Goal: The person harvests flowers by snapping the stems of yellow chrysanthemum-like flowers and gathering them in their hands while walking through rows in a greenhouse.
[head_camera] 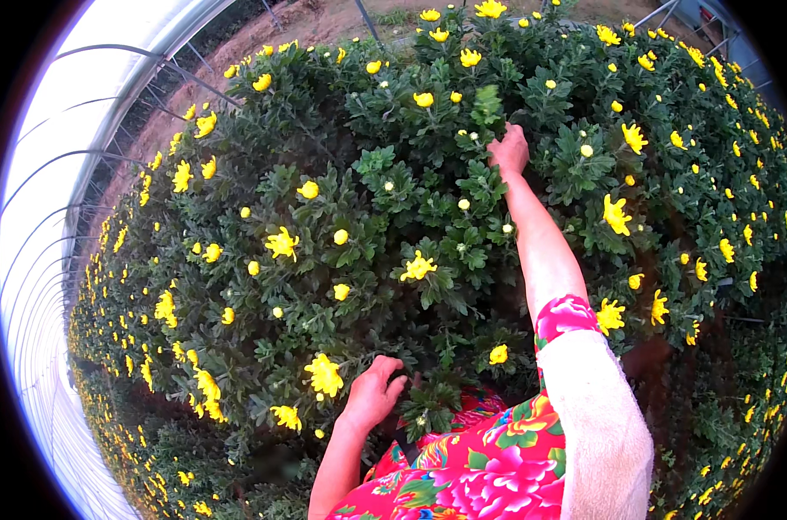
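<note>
My right hand point(510, 151) reaches far out into a bed of yellow chrysanthemums, its fingertips partly hidden among the leaves. Just above it a green leafy shoot point(487, 105) is blurred; whether the fingers hold its stem is unclear. Close to my body, my left hand point(375, 392) is loosely curled over the foliage, thumb apart from the fingers, with nothing visible in it. An open yellow chrysanthemum point(324, 375) stands just left of that hand. A leafy chrysanthemum top with a small pale bud point(421, 420) is to its right.
Dense plants with yellow blooms and buds surround me. A plastic-covered tunnel wall point(36, 260) with curved metal hoops runs along the left. Bare soil point(315, 26) lies beyond the bed. My floral garment point(491, 461) and a pale towel-like cloth point(598, 416) on my right arm fill the lower edge.
</note>
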{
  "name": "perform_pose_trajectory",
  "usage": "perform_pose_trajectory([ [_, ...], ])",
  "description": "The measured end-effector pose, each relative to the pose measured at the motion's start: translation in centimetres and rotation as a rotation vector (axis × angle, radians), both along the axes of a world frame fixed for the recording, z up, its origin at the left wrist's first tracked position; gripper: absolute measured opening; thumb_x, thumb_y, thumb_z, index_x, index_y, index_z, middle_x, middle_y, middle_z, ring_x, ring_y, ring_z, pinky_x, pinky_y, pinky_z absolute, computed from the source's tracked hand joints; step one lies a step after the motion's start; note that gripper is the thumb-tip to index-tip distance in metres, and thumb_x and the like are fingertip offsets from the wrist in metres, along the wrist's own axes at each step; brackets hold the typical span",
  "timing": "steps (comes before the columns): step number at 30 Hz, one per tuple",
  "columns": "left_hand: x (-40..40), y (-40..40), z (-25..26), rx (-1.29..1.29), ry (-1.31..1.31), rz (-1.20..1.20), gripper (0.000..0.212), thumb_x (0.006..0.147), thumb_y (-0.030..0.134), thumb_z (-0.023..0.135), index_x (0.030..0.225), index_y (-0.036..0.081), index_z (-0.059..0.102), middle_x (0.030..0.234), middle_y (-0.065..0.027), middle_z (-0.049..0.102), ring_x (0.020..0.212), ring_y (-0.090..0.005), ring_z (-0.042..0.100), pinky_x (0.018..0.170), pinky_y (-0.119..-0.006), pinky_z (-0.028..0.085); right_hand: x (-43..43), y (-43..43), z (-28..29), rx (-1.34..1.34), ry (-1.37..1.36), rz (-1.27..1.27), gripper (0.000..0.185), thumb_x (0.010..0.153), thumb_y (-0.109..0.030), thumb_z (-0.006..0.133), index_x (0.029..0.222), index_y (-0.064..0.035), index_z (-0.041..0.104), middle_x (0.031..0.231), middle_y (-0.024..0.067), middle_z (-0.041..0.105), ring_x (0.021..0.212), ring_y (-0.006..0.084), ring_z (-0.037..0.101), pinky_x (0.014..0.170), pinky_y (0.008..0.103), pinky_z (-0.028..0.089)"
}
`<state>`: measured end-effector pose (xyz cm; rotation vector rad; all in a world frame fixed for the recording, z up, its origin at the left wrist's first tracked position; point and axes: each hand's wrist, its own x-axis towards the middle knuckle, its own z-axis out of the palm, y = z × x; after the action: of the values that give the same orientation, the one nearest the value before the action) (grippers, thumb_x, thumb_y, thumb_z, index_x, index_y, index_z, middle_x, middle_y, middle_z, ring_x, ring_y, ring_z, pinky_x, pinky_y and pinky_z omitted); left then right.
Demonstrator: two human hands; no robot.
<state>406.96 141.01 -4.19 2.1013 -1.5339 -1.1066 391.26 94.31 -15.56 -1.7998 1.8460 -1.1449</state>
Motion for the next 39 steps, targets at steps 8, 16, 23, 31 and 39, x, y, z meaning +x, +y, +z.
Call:
perform_pose_trajectory([
  [8, -0.5, -0.3, 0.4, 0.029, 0.015, -0.031, 0.026, 0.085, 0.014, 0.065, 0.107, 0.002, 0.059, 0.103, -0.017, 0.06, 0.097, -0.0373, 0.061, 0.082, -0.04, 0.05, 0.1, 0.6, 0.2, 0.183, 0.006, 0.001, 0.054, 0.072, -0.051, 0.074, 0.112, -0.0159, 0.065, 0.097, 0.018, 0.069, 0.093, 0.0387, 0.065, 0.078, 0.0473, 0.051],
  [16, -0.6, 0.2, -0.1, -0.009, -0.019, -0.071, 0.026, 0.086, 0.017, 0.064, 0.108, 0.004, 0.058, 0.105, -0.0154, 0.059, 0.096, -0.0389, 0.061, 0.08, -0.044, 0.05, 0.2, 0.9, -0.8, 0.088, 0.054, -0.131, 0.04, 0.077, -0.043, 0.07, 0.099, -0.0089, 0.068, 0.089, 0.0194, 0.069, 0.087, 0.0403, 0.065, 0.076, 0.0491, 0.051],
  [23, -0.9, 0.3, 0.3, -0.007, -0.011, -0.067, 0.026, 0.086, 0.015, 0.064, 0.108, 0.004, 0.058, 0.103, -0.0161, 0.059, 0.097, -0.0382, 0.06, 0.081, -0.042, 0.05, -3.6, -2.7, -5.6, 0.077, -0.651, -0.152, 0.038, 0.081, -0.032, 0.065, 0.1, 0.001, 0.07, 0.1, 0.0198, 0.07, 0.097, 0.0343, 0.066, 0.087, 0.0406, 0.048],
  [31, -0.7, 2.2, 0.3, 0.01, -0.038, -0.046, 0.027, 0.087, 0.017, 0.063, 0.11, 0.004, 0.057, 0.106, -0.0154, 0.058, 0.095, -0.0389, 0.061, 0.08, -0.044, 0.05, -1.4, 0.1, -5.2, 0.64, -1.257, -0.026, 0.028, 0.086, -0.026, 0.058, 0.099, -0.003, 0.068, 0.092, 0.0111, 0.07, 0.077, 0.0222, 0.065, 0.064, 0.0382, 0.053],
  [39, -1.5, 2.2, 0.2, -0.024, -0.031, -0.098, 0.029, 0.084, 0.015, 0.062, 0.11, 0.004, 0.057, 0.107, -0.0155, 0.058, 0.097, -0.0387, 0.06, 0.081, -0.044, 0.051, -2.9, 1.1, -3.8, 0.579, -0.447, 0.045, 0.026, 0.088, -0.027, 0.05, 0.094, -0.0067, 0.065, 0.079, 0.0096, 0.064, 0.064, 0.0246, 0.061, 0.053, 0.0388, 0.049],
])
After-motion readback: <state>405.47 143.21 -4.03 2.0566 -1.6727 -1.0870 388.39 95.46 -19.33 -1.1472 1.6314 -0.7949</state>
